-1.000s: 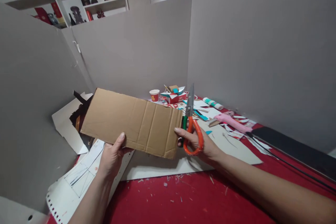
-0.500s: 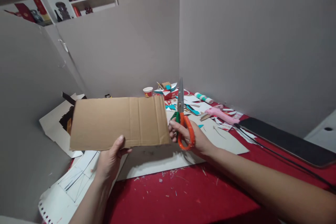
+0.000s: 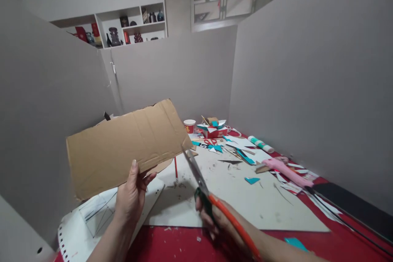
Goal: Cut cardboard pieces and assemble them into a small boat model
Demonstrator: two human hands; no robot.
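A flat piece of brown corrugated cardboard point(image 3: 123, 143) with fold creases near its right end is held up by my left hand point(image 3: 133, 190). The thumb lies on its front face and the fingers go behind its lower edge. My right hand point(image 3: 221, 221) is closed round the handles of a pair of scissors point(image 3: 196, 170), one handle orange and the other green. The scissors point up and left, with the blade tips at the cardboard's lower right corner. Whether the blades grip the cardboard I cannot make out.
A pale board point(image 3: 239, 196) covers part of the red tabletop point(image 3: 172, 245). Paper scraps, a pink glue gun point(image 3: 287, 172) and a red-and-white cup point(image 3: 189, 126) lie or stand beyond. A spiral sketch sheet point(image 3: 98, 213) is at left, a black panel point(image 3: 353, 204) at right.
The cardboard has tilted, its right end up. The scissors have swung from upright to slanting left, their tips now at the cardboard's corner. The camera view has shifted, showing more shelf and board.
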